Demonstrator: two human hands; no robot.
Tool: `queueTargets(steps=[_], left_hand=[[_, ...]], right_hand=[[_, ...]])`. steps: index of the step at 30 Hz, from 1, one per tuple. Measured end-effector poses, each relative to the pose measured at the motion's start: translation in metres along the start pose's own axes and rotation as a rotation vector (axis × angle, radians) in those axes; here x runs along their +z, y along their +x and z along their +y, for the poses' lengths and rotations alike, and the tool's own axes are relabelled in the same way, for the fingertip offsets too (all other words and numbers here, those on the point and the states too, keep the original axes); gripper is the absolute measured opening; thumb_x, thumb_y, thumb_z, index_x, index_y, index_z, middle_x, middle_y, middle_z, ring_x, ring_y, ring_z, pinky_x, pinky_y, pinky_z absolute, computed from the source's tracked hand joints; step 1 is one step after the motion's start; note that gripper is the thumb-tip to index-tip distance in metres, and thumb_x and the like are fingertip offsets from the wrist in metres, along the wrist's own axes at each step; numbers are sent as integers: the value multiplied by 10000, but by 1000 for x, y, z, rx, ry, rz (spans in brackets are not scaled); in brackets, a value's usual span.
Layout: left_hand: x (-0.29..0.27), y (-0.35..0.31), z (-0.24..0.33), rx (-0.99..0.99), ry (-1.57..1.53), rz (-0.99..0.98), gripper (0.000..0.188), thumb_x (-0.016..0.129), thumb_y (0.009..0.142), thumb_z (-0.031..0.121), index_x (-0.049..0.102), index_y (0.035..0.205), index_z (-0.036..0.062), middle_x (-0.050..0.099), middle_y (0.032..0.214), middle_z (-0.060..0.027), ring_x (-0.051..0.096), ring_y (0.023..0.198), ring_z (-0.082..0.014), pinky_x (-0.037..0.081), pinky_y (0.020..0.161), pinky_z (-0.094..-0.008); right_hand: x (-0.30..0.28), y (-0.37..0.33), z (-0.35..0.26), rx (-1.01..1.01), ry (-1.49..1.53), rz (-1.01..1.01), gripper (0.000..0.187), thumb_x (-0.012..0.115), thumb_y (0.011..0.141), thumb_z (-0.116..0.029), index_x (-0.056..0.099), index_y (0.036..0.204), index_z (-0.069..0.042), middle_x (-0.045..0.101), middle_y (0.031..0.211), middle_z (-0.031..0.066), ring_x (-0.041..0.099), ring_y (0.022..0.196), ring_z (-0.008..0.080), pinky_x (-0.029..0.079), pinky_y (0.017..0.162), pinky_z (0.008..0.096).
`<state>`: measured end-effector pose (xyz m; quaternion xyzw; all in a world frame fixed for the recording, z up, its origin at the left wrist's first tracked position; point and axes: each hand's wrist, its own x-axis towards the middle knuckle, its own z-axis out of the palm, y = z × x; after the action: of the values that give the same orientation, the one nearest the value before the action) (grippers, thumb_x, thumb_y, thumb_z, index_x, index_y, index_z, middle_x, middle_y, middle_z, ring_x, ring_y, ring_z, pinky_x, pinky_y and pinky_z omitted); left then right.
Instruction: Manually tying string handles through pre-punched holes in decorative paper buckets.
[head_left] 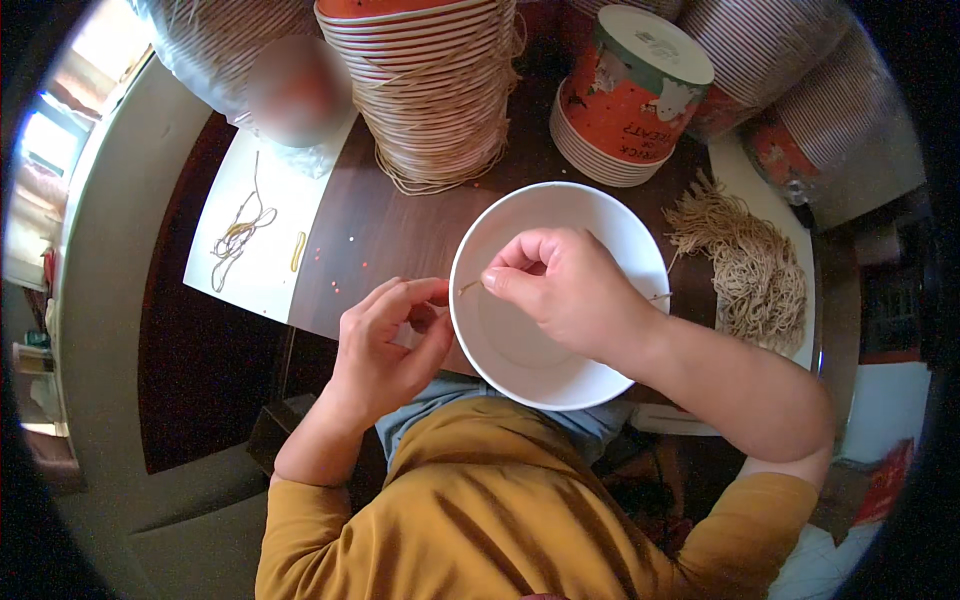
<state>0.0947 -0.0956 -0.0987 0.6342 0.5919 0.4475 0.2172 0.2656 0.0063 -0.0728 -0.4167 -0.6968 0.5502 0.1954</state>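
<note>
Fingers of the left hand (375,345): curling, a gap showing between thumb and index, tips seemingly touching the white bucket's outer left wall; whether they are gripping anything, I cannot tell.
Loose twine (237,235): lying tangled at far left, a yellow loop (298,251) lying beside it.
Stacked buckets (430,90): standing on the dark bench (370,240), twine loops hanging around their sides.
White bucket (520,360): facing mouth-up at the bench's near edge.
Twine end (470,287): poking out near the bucket's inner left wall, where the right hand (575,285) is pinching it between thumb and index.
Upturned orange bucket (625,110): standing beyond.
Twine bundle (750,270): lying heaped at right.
Slip risk: so little twine is showing past the pinch that a loosening grip could be losing it; a tilting bucket could be tugging it.
Hidden: the right hand is covering part of the bucket's inside; the bucket's base is staying unseen; bagged stacks (770,60) are running out of view.
</note>
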Motion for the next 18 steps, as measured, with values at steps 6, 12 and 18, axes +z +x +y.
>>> queueTargets(steps=[6, 12, 18], left_hand=[[-2, 3, 0, 10, -1, -8, 241, 667, 762, -11, 632, 1000, -14, 639, 787, -124, 656, 690, -194, 513, 626, -279], [-3, 7, 3, 35, 23, -4, 226, 659, 775, -22, 637, 1000, -21, 647, 797, -125, 658, 695, -188, 515, 629, -275], [-3, 7, 2, 67, -5, -3, 231, 653, 772, -46, 639, 1002, -25, 645, 777, -126, 657, 687, -194, 517, 621, -276]], right_hand=[[2, 1, -1, 6, 14, 29, 201, 647, 809, -194, 670, 771, 1, 683, 734, 141, 666, 680, 211, 519, 651, 351], [3, -1, -4, 12, -10, 5, 198, 652, 805, -195, 664, 760, -3, 684, 736, 138, 666, 683, 210, 519, 653, 348], [1, -3, -12, 73, -34, -121, 138, 631, 844, -120, 662, 823, 13, 645, 728, 16, 551, 678, 54, 466, 622, 239]])
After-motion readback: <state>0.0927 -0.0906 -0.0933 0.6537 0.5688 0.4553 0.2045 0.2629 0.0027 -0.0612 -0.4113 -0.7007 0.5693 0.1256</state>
